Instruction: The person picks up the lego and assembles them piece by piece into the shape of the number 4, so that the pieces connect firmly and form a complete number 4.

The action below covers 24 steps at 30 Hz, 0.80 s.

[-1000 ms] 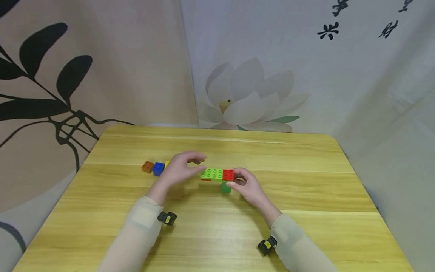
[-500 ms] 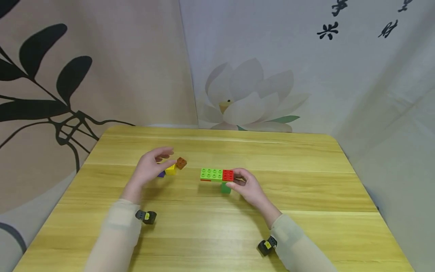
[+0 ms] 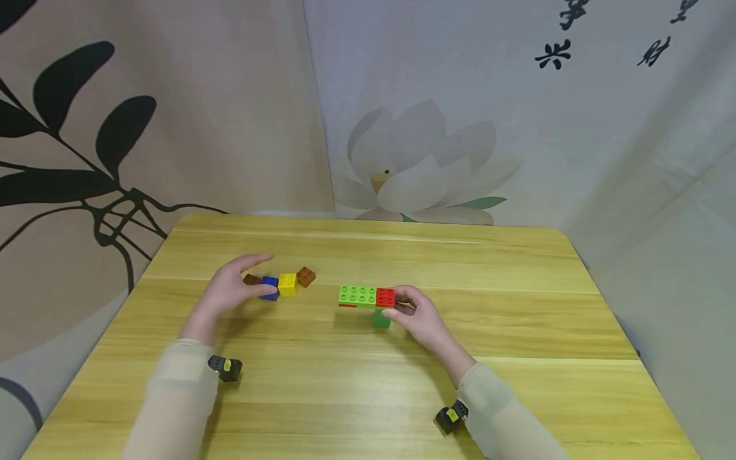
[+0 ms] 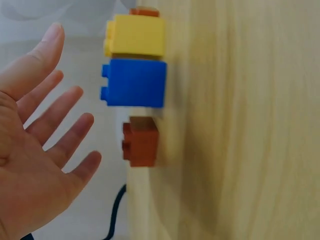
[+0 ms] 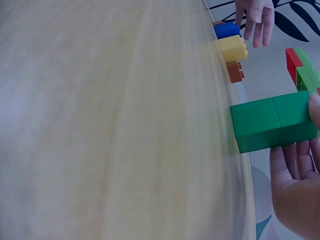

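Pale cloth hangs behind the workspace, printed with dark leaves on the left, a large white lotus (image 3: pixel 425 166) in the middle and black brushed characters (image 3: pixel 553 55) at the upper right. Below it I see, through my remote feeds, a yellow wood-grain table (image 3: pixel 517 306) and a person's two forearms in cream sleeves (image 3: pixel 172 390), a small black camera (image 3: pixel 451 416) at each wrist.

The right hand (image 3: pixel 422 319) grips the right end of a brick build (image 3: pixel 368 296), near the middle of the table; my right wrist view shows the thumb against a stack of two dark green bricks (image 5: pixel 272 121), with the fingers behind. Across the top runs a long light green brick (image 3: pixel 353 295), a red brick (image 3: pixel 386 296) beside its right end and a strip of red (image 3: pixel 347 305) under its left. I cannot tell whether the stack touches the tabletop.

Farther left, the left hand (image 3: pixel 227 289) hovers over loose bricks, its fingers spread apart with nothing between them. From left to right lie a brown brick (image 4: pixel 143 145), a blue brick (image 4: pixel 136 82) just beside a yellow brick (image 4: pixel 137 36), then a second brown brick (image 3: pixel 306 276), turned at an angle.
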Each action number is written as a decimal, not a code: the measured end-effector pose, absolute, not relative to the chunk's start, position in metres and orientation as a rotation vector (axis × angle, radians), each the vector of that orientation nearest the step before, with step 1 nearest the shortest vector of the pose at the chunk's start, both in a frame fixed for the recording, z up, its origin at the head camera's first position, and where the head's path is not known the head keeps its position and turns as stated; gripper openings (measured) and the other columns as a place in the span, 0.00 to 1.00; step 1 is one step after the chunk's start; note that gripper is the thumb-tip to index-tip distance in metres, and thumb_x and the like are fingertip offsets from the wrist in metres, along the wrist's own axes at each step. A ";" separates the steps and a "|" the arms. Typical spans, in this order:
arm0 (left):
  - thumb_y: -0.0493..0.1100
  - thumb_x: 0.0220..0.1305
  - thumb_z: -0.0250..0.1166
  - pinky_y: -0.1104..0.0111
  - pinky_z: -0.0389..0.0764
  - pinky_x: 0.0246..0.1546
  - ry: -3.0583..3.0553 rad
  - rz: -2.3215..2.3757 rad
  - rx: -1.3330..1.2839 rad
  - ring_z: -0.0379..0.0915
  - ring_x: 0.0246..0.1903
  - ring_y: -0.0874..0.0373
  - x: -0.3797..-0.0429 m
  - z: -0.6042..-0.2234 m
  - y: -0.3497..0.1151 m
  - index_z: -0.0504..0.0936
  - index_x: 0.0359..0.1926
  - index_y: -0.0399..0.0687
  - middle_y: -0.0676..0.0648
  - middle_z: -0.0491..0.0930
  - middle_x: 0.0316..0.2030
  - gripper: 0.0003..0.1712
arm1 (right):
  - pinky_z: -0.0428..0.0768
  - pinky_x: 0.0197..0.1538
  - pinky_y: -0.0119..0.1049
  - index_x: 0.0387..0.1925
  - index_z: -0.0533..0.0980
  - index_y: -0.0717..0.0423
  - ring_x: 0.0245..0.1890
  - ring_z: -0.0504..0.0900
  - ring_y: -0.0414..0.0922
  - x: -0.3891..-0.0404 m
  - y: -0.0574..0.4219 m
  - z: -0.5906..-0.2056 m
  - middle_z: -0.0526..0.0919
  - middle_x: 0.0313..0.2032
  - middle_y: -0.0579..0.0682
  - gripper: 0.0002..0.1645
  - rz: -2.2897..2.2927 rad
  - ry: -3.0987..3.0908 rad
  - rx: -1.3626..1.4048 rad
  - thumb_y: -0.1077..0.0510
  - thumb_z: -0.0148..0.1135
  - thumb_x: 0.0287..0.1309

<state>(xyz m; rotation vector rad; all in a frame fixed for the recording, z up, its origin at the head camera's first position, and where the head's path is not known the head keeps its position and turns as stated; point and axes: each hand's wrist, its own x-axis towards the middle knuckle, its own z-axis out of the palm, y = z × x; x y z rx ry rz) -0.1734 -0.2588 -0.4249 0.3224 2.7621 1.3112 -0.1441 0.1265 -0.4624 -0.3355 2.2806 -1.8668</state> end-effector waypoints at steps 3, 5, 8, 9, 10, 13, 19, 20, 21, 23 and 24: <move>0.39 0.56 0.75 0.40 0.59 0.66 2.771 1.272 0.374 0.56 0.68 0.35 -0.176 -0.430 -0.263 0.71 0.67 0.37 0.34 0.67 0.67 0.39 | 0.77 0.59 0.39 0.54 0.75 0.66 0.55 0.76 0.54 -0.145 0.127 -0.466 0.78 0.52 0.59 0.22 -1.879 2.274 -0.350 0.67 0.68 0.59; 0.37 0.55 0.76 0.41 0.59 0.66 2.773 1.247 0.405 0.58 0.67 0.35 -0.177 -0.433 -0.264 0.71 0.66 0.35 0.34 0.68 0.66 0.39 | 0.77 0.59 0.39 0.54 0.75 0.66 0.55 0.76 0.54 -0.146 0.128 -0.467 0.78 0.52 0.58 0.22 -1.881 2.273 -0.352 0.66 0.69 0.59; 0.36 0.54 0.76 0.41 0.62 0.64 2.764 1.227 0.436 0.62 0.64 0.34 -0.177 -0.435 -0.266 0.72 0.65 0.32 0.32 0.68 0.65 0.38 | 0.77 0.59 0.39 0.54 0.76 0.65 0.55 0.76 0.53 -0.146 0.128 -0.467 0.78 0.52 0.58 0.22 -1.885 2.263 -0.344 0.65 0.69 0.59; 0.36 0.53 0.76 0.41 0.64 0.63 2.759 1.223 0.439 0.64 0.62 0.34 -0.178 -0.437 -0.266 0.72 0.65 0.32 0.32 0.69 0.64 0.38 | 0.77 0.59 0.39 0.54 0.76 0.65 0.55 0.76 0.53 -0.146 0.128 -0.467 0.78 0.51 0.58 0.22 -1.885 2.263 -0.342 0.65 0.69 0.59; 0.36 0.53 0.76 0.42 0.66 0.62 2.752 1.220 0.437 0.66 0.61 0.34 -0.178 -0.438 -0.267 0.72 0.64 0.32 0.31 0.69 0.64 0.38 | 0.77 0.59 0.39 0.54 0.75 0.65 0.55 0.76 0.53 -0.146 0.128 -0.467 0.78 0.51 0.57 0.22 -1.884 2.263 -0.340 0.65 0.69 0.59; 0.35 0.53 0.77 0.43 0.71 0.58 2.739 1.216 0.434 0.71 0.56 0.35 -0.181 -0.442 -0.268 0.73 0.64 0.33 0.32 0.72 0.61 0.38 | 0.76 0.59 0.39 0.54 0.75 0.65 0.55 0.76 0.53 -0.146 0.128 -0.468 0.78 0.51 0.57 0.21 -1.888 2.261 -0.338 0.65 0.69 0.59; 0.34 0.53 0.76 0.44 0.74 0.56 2.727 1.222 0.414 0.72 0.54 0.36 -0.184 -0.448 -0.270 0.73 0.64 0.33 0.32 0.73 0.60 0.37 | 0.77 0.59 0.40 0.54 0.75 0.66 0.55 0.76 0.53 -0.147 0.128 -0.471 0.78 0.52 0.58 0.22 -1.894 2.260 -0.343 0.66 0.69 0.59; 0.34 0.53 0.76 0.44 0.73 0.57 2.725 1.223 0.406 0.72 0.55 0.36 -0.184 -0.449 -0.270 0.73 0.64 0.33 0.32 0.73 0.61 0.38 | 0.77 0.59 0.40 0.54 0.75 0.65 0.55 0.76 0.53 -0.147 0.128 -0.471 0.78 0.52 0.58 0.22 -1.893 2.259 -0.344 0.66 0.69 0.59; 0.34 0.53 0.76 0.44 0.72 0.58 2.726 1.220 0.398 0.72 0.56 0.36 -0.184 -0.449 -0.270 0.73 0.64 0.33 0.32 0.73 0.61 0.37 | 0.77 0.59 0.40 0.54 0.75 0.65 0.55 0.76 0.53 -0.147 0.128 -0.471 0.78 0.52 0.58 0.22 -1.892 2.258 -0.342 0.66 0.69 0.59; 0.34 0.53 0.76 0.44 0.71 0.59 2.717 1.230 0.368 0.71 0.56 0.37 -0.184 -0.449 -0.271 0.74 0.64 0.34 0.33 0.73 0.61 0.36 | 0.77 0.59 0.39 0.54 0.75 0.65 0.55 0.77 0.53 -0.147 0.128 -0.470 0.78 0.52 0.58 0.22 -1.888 2.258 -0.338 0.65 0.69 0.59; 0.34 0.53 0.76 0.44 0.70 0.60 2.711 1.238 0.354 0.71 0.57 0.37 -0.184 -0.449 -0.271 0.75 0.63 0.34 0.33 0.73 0.61 0.36 | 0.77 0.59 0.39 0.54 0.75 0.65 0.55 0.77 0.53 -0.147 0.128 -0.470 0.78 0.52 0.58 0.22 -1.887 2.257 -0.336 0.65 0.69 0.59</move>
